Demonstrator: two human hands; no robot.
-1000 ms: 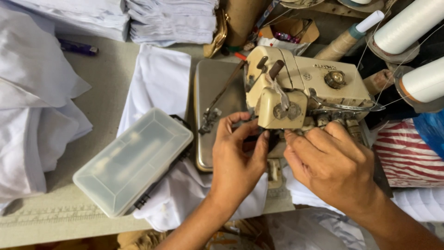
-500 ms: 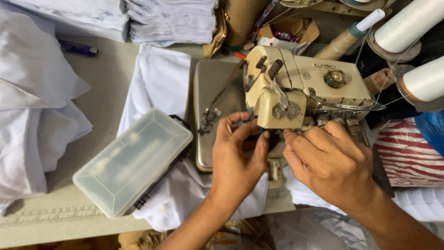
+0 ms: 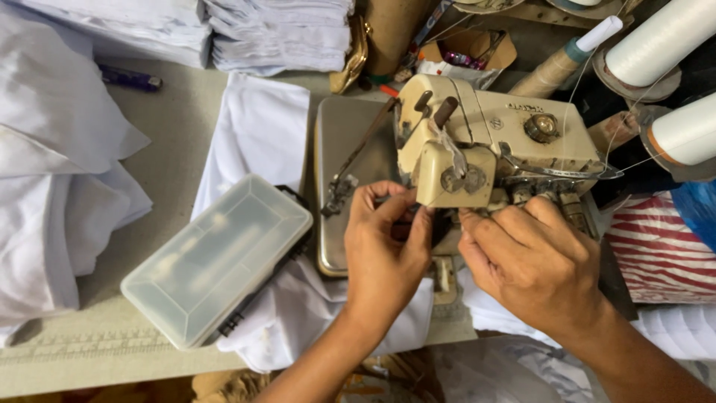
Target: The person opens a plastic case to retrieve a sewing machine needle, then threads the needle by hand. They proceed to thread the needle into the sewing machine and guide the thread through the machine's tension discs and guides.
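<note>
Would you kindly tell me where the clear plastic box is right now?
In the head view the clear plastic box lies left of centre on white cloth, just left of the left hand and the sewing machine.

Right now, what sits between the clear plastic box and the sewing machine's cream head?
In the head view, the machine's bare grey metal bed plate lies between the clear plastic box and the cream head, with the left hand over its near end.

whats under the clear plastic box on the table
The clear plastic box lies on a piece of white cloth spread over the table. A black part shows at its lower edge. What is beneath its middle is covered.
</note>
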